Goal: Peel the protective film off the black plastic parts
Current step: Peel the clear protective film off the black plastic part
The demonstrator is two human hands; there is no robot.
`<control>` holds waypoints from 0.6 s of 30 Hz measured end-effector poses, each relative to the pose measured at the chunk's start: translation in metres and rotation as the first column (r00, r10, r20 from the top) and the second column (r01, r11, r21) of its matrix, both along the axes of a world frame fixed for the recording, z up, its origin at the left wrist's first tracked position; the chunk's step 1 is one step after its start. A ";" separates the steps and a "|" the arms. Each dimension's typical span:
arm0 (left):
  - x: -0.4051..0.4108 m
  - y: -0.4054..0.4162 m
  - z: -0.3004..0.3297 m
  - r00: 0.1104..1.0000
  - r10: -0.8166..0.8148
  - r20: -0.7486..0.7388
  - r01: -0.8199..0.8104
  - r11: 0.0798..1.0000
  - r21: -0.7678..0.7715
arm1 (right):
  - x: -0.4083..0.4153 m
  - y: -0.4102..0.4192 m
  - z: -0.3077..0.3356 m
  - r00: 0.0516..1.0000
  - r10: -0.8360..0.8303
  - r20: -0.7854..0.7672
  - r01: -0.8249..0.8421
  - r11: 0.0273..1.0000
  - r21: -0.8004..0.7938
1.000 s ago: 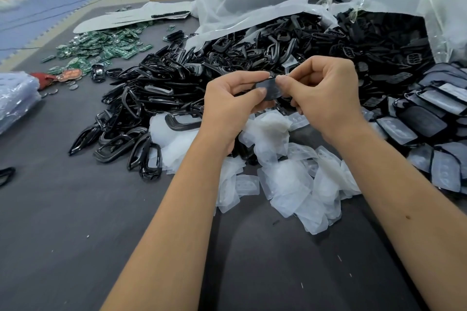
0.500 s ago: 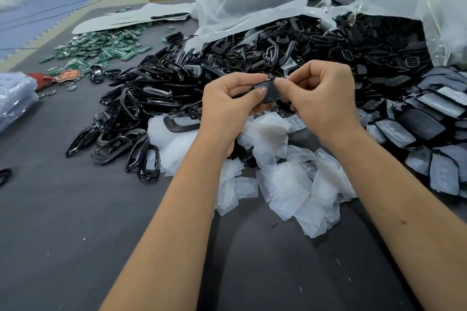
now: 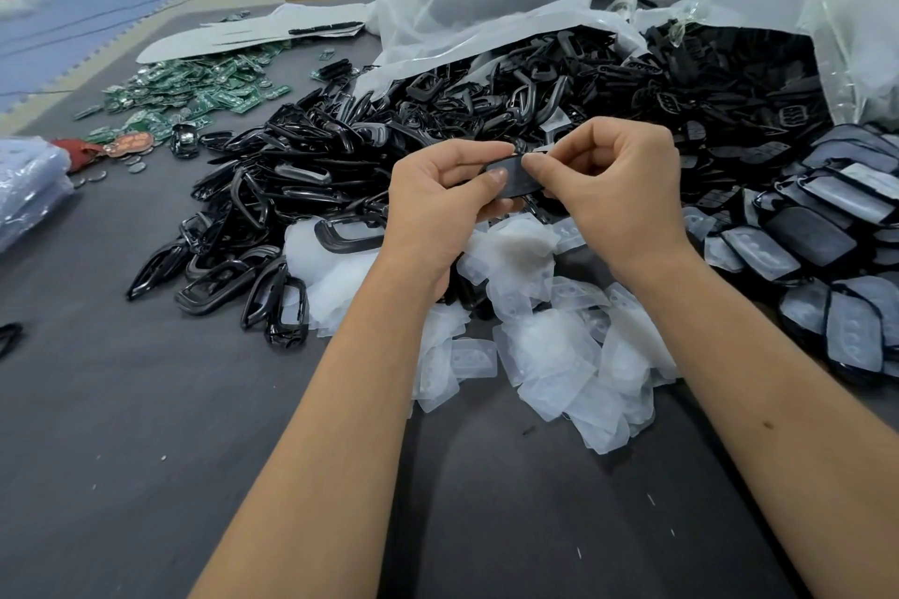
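- Black plastic part (image 3: 516, 178) sits held up between both hands, above the white heap of peeled films (image 3: 545, 345), near picture centre.
- Left hand (image 3: 438, 204): fingers curled round the part's left end, thumb on its face.
- Right hand (image 3: 618, 190): fingers pinching at the part's upper right edge.
- Pile of black frames (image 3: 301, 190) lies at 10 o'clock on the grey bench (image 3: 121, 452); film-covered parts (image 3: 827, 258) at 3 o'clock.

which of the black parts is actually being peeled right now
The small flat black part pinched between the left hand and right hand, lifted above the heap. All the other black parts lie loose on the table, untouched.
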State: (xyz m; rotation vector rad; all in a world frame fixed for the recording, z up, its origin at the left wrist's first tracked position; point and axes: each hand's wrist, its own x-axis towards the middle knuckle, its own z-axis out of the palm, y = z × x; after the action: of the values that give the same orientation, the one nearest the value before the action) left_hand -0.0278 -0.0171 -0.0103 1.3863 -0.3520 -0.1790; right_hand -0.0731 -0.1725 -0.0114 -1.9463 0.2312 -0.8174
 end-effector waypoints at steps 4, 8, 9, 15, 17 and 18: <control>0.000 0.000 0.000 1.000 0.020 0.010 -0.020 1.000 0.003 | 0.002 0.000 -0.002 0.999 0.001 -0.035 0.002 0.997 0.082; -0.001 0.000 0.000 0.999 0.033 0.011 -0.033 0.999 -0.018 | 0.001 -0.002 -0.002 0.989 0.119 -0.083 -0.082 0.929 0.360; -0.001 0.000 0.000 0.999 0.037 0.009 -0.037 0.999 -0.019 | 0.001 -0.002 -0.002 0.980 0.172 -0.095 -0.115 0.894 0.432; -0.002 0.001 0.000 1.000 0.014 -0.001 -0.014 1.000 -0.015 | 0.000 -0.002 -0.004 0.935 0.326 -0.141 -0.200 0.811 0.550; -0.002 0.001 0.000 1.000 0.007 -0.008 -0.008 1.000 -0.021 | 0.000 -0.001 -0.004 0.934 0.330 -0.137 -0.210 0.817 0.537; -0.001 0.001 0.001 1.000 0.005 -0.009 -0.005 1.000 -0.022 | 0.000 0.000 -0.004 0.934 0.332 -0.133 -0.212 0.814 0.541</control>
State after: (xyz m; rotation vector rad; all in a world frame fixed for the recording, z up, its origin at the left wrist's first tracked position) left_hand -0.0293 -0.0159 -0.0097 1.3640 -0.3427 -0.1766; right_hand -0.0730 -0.1730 -0.0153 -1.4999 0.2648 -0.2952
